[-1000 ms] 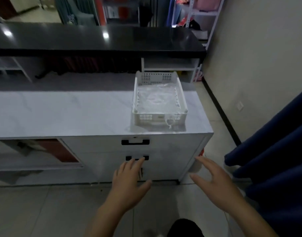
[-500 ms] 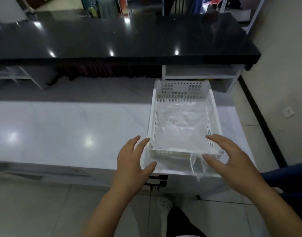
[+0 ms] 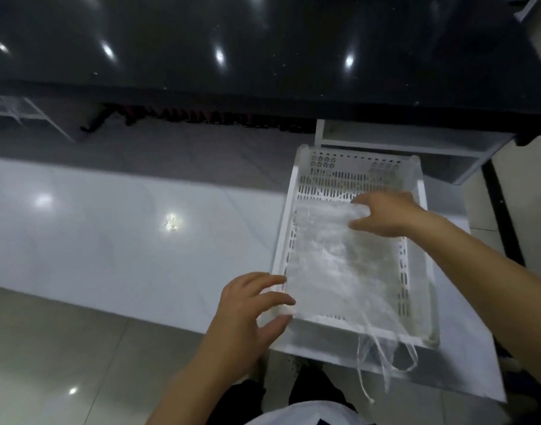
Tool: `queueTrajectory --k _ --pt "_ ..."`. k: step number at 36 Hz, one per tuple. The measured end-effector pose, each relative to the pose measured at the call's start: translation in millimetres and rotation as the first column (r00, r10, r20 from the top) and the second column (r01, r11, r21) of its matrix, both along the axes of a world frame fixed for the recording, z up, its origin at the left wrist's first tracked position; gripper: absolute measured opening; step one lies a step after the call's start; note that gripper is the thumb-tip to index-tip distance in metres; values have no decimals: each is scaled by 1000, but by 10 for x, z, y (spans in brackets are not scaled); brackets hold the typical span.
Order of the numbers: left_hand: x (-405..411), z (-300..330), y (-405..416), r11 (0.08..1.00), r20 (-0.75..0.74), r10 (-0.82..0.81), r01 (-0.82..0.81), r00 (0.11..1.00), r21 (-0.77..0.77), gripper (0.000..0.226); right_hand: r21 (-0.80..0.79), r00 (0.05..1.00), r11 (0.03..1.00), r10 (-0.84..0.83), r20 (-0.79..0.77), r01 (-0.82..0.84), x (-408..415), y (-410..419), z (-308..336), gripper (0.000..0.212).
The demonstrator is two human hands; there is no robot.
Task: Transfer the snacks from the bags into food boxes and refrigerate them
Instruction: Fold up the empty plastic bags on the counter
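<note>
- White perforated plastic basket [image 3: 415, 305] sits at the right end of the pale marble counter [image 3: 110, 240], its near edge by the counter's near edge.
- Clear plastic bags [image 3: 339, 265] lie flat inside it, their drawstrings trailing over the near rim; no snacks or food boxes are visible.
- Left hand [image 3: 247, 314] rests at the basket's near-left corner, fingers spread and loose, gripping nothing.
- Right hand [image 3: 385, 216] reaches in at the far end, fingertips on the top bag; whether it has pinched the film I cannot tell.
- Step in hand, I judge: fetching a bag, the very start.
- Next move likely calls for pinching one sheet and peeling it free while the left hand steadies the basket.
</note>
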State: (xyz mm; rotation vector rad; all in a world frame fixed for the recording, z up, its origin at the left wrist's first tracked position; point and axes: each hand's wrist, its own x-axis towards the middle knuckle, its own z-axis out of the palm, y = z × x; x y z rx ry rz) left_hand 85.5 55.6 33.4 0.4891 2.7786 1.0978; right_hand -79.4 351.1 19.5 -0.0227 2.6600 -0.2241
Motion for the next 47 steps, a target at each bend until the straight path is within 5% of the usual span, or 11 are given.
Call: queueTrajectory --k 5,11,17,21,25,35,39,44,47 --pt "-59 -11 -16 979 153 -187 197 970 -52 19 -159 980 986 -15 196 47 -145 -38 32 79" --pt "-119 -48 -180 952 241 -301 305 923 19 21 -178 926 969 -97 364 171 -235 -110 128 63" --pt "-195 -41 -410 949 333 -286 218 898 227 27 -163 951 969 -136 279 186 -232 -149 153 13" --pt "-336 -14 -622 925 292 -154 34 944 378 23 -248 977 949 -168 131 196 -178 -149 385 11" --pt "-681 14 -768 943 303 -62 -43 951 330 51 -290 979 935 -192 66 203 -75 -193 744 10" --pt "-1426 394 -98 870 372 -368 175 852 460 112 -318 972 940 -181 -147 127 169 -407 1650 10" --pt "-1600 503 147 765 330 -499 228 802 602 83 -353 966 928 -193 -172 122 240 -431 1947 10" --pt "-1677 583 307 716 253 -421 147 871 682 11 -383 937 913 -247 -246 140 269 -372 2136 13" --pt "-1693 592 285 692 274 -405 97 872 715 6 -393 930 906 -270 -248 158 292 -344 2146 11"
